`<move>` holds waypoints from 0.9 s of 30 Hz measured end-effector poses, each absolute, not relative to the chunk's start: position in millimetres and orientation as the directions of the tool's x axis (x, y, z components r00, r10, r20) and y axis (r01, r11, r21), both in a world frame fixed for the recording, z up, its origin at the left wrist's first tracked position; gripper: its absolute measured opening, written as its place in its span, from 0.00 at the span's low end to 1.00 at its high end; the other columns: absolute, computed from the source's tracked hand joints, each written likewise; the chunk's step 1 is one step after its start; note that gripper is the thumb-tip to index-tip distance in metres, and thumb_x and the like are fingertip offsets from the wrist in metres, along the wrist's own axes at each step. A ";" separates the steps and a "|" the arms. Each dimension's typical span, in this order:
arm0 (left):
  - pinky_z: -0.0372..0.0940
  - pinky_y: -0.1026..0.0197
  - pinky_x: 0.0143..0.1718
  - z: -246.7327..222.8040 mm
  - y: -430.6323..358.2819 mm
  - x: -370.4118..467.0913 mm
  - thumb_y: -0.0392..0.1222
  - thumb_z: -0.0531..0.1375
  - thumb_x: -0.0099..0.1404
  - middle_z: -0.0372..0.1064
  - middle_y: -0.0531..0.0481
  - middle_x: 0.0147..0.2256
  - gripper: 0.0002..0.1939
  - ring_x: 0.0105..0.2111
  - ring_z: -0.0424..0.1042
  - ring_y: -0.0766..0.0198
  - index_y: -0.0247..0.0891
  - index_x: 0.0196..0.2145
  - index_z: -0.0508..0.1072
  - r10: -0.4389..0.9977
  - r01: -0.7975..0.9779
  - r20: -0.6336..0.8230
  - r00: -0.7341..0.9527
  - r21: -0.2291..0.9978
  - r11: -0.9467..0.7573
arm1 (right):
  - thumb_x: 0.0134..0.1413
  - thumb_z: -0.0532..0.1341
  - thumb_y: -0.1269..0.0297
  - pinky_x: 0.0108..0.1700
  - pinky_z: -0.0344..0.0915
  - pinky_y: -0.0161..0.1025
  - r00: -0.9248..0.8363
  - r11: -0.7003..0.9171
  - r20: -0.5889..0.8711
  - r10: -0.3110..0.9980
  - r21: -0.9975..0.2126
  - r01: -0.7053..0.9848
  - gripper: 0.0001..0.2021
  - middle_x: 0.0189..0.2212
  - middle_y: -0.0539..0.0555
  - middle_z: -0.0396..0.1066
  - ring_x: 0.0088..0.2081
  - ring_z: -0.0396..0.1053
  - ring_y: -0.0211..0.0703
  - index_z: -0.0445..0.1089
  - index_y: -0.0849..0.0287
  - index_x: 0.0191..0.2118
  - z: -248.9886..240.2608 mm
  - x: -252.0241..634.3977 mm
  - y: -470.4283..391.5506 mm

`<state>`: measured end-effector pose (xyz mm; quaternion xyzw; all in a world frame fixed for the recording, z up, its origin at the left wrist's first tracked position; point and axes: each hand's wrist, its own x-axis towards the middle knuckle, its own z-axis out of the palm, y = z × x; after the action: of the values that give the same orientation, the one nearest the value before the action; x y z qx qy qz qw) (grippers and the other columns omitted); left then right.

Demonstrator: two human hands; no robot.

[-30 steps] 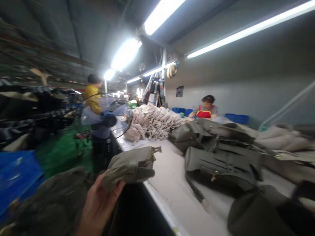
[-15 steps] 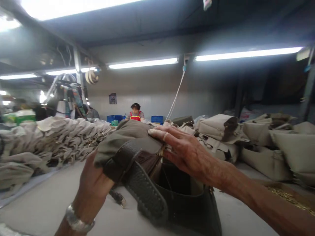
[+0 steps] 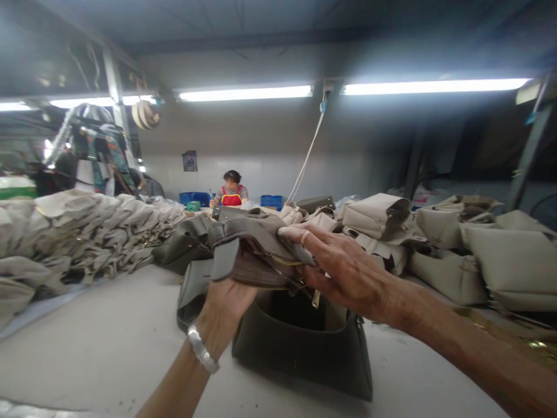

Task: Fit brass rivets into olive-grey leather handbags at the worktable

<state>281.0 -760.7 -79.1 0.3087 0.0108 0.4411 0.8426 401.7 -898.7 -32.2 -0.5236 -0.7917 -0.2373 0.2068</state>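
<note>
A dark grey-green bag body point(image 3: 300, 360) stands upright on the table, its mouth open toward me. Above that mouth, my two hands hold a zippered bag lining point(image 3: 265, 255) of soft grey-green and brown fabric. My left hand point(image 3: 230, 302), with a silver bracelet at the wrist, holds it from below; its fingers are hidden by the fabric. Across the lining's right edge lies my right hand point(image 3: 335, 261), fingers on top and below, gripping it. A gold zipper pull point(image 3: 315, 299) dangles under that edge. Folded dark green bag pieces point(image 3: 185, 241) lie just behind and to the left.
Heaped pale fabric linings point(image 3: 87, 232) line the table's left side. Beige bag bodies point(image 3: 513, 261) are piled at the right, near a tray of small gold hardware point(image 3: 537, 345). A co-worker in a red apron point(image 3: 231, 194) sits beyond, by blue bins point(image 3: 194, 197). A white cord point(image 3: 307, 157) hangs behind.
My left hand has moved right beneath the lining, which now lies flatter with its brown inside showing. The dark textured strap flap has swung out of sight. The view has tilted down slightly.
</note>
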 end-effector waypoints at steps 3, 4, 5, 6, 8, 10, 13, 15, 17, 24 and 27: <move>0.66 0.52 0.52 -81.2 -764.2 288.8 0.34 0.45 0.67 0.74 0.46 0.44 0.18 0.47 0.71 0.58 0.36 0.48 0.71 0.719 -0.723 0.278 0.637 0.537 0.434 | 0.58 0.50 0.71 0.36 0.65 0.41 -0.286 0.225 0.650 0.704 0.178 0.958 0.12 0.39 0.60 0.69 0.38 0.68 0.47 0.62 0.62 0.47 -41.8 398.3 -891.0; 0.66 0.54 0.52 -83.5 -764.4 291.2 0.34 0.45 0.67 0.74 0.46 0.42 0.18 0.45 0.72 0.61 0.35 0.45 0.72 0.711 -0.719 0.285 0.643 0.546 0.431 | 0.59 0.49 0.70 0.32 0.63 0.39 -0.238 0.177 0.684 0.690 0.159 0.971 0.09 0.35 0.58 0.69 0.33 0.68 0.45 0.64 0.62 0.41 -43.6 400.4 -889.2; 0.66 0.56 0.52 -87.2 -763.8 293.1 0.35 0.44 0.68 0.74 0.45 0.40 0.18 0.43 0.73 0.63 0.34 0.42 0.72 0.704 -0.716 0.290 0.648 0.548 0.433 | 0.60 0.48 0.69 0.30 0.61 0.37 -0.180 0.131 0.719 0.671 0.124 0.984 0.09 0.30 0.57 0.69 0.29 0.66 0.43 0.64 0.60 0.36 -44.2 404.5 -888.2; 0.66 0.56 0.51 -92.5 -762.6 294.3 0.37 0.43 0.69 0.74 0.44 0.40 0.18 0.42 0.73 0.63 0.33 0.40 0.72 0.698 -0.714 0.301 0.650 0.555 0.426 | 0.61 0.47 0.68 0.28 0.59 0.37 -0.119 0.096 0.748 0.653 0.074 0.993 0.10 0.26 0.55 0.68 0.26 0.64 0.41 0.63 0.59 0.32 -43.4 410.5 -887.9; 0.67 0.54 0.50 -107.3 -759.3 293.9 0.42 0.40 0.70 0.73 0.40 0.42 0.22 0.42 0.73 0.60 0.32 0.38 0.71 0.663 -0.665 0.397 0.635 0.718 0.206 | 0.61 0.48 0.65 0.28 0.57 0.36 0.014 0.078 0.772 0.636 -0.082 0.994 0.11 0.23 0.52 0.66 0.25 0.61 0.39 0.63 0.58 0.29 -38.6 426.4 -889.5; 0.65 0.49 0.51 -126.4 -757.1 290.3 0.47 0.41 0.69 0.71 0.38 0.44 0.23 0.45 0.71 0.55 0.34 0.37 0.71 0.575 -0.483 0.510 0.640 0.849 -0.216 | 0.58 0.52 0.62 0.29 0.59 0.35 0.124 0.154 0.729 0.673 -0.301 0.941 0.11 0.22 0.51 0.65 0.26 0.62 0.39 0.64 0.58 0.27 -32.4 443.3 -893.1; 0.50 0.42 0.61 -157.8 -760.1 282.9 0.44 0.52 0.66 0.73 0.43 0.38 0.13 0.44 0.70 0.54 0.37 0.33 0.73 0.428 -0.223 0.574 0.698 0.742 -0.632 | 0.50 0.59 0.54 0.30 0.64 0.35 0.229 0.259 0.573 0.787 -0.644 0.720 0.14 0.22 0.51 0.68 0.26 0.65 0.39 0.68 0.60 0.23 -30.3 458.5 -896.7; 0.44 0.40 0.63 -176.6 -766.7 278.5 0.40 0.53 0.65 0.72 0.45 0.33 0.11 0.41 0.70 0.56 0.36 0.31 0.73 0.320 -0.102 0.582 0.747 0.577 -0.811 | 0.45 0.62 0.53 0.31 0.66 0.36 0.239 0.229 0.445 0.863 -0.767 0.599 0.14 0.24 0.53 0.71 0.27 0.68 0.40 0.70 0.61 0.26 -36.8 457.6 -894.4; 0.50 0.42 0.62 -190.9 -774.5 273.6 0.38 0.50 0.67 0.72 0.46 0.32 0.12 0.40 0.71 0.58 0.33 0.33 0.72 0.231 0.027 0.582 0.780 0.338 -0.941 | 0.47 0.61 0.57 0.31 0.68 0.36 0.180 0.171 0.332 0.926 -0.793 0.584 0.12 0.26 0.53 0.72 0.28 0.69 0.41 0.71 0.62 0.31 -47.6 450.0 -888.1; 0.42 0.35 0.62 -194.8 -786.7 244.6 0.37 0.48 0.68 0.69 0.51 0.25 0.17 0.35 0.70 0.62 0.36 0.25 0.70 0.143 0.134 0.620 0.772 0.061 -0.989 | 0.43 0.51 0.81 0.33 0.63 0.34 0.185 -0.178 0.094 0.978 -0.076 0.981 0.15 0.28 0.57 0.73 0.32 0.71 0.43 0.71 0.65 0.35 -87.3 443.2 -868.7; 0.31 0.28 0.60 -187.3 -785.1 236.2 0.36 0.48 0.68 0.69 0.53 0.25 0.18 0.35 0.69 0.62 0.37 0.23 0.70 0.213 0.236 0.646 0.733 0.052 -0.970 | 0.40 0.54 0.82 0.38 0.61 0.38 0.195 -0.195 0.031 0.980 -0.003 0.981 0.13 0.31 0.63 0.73 0.37 0.70 0.50 0.71 0.67 0.32 -98.8 451.0 -867.0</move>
<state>236.2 -785.1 -187.3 0.9306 0.1206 0.3451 -0.0169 451.0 -867.0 -98.8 -0.7729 -0.6343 -0.0107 0.0110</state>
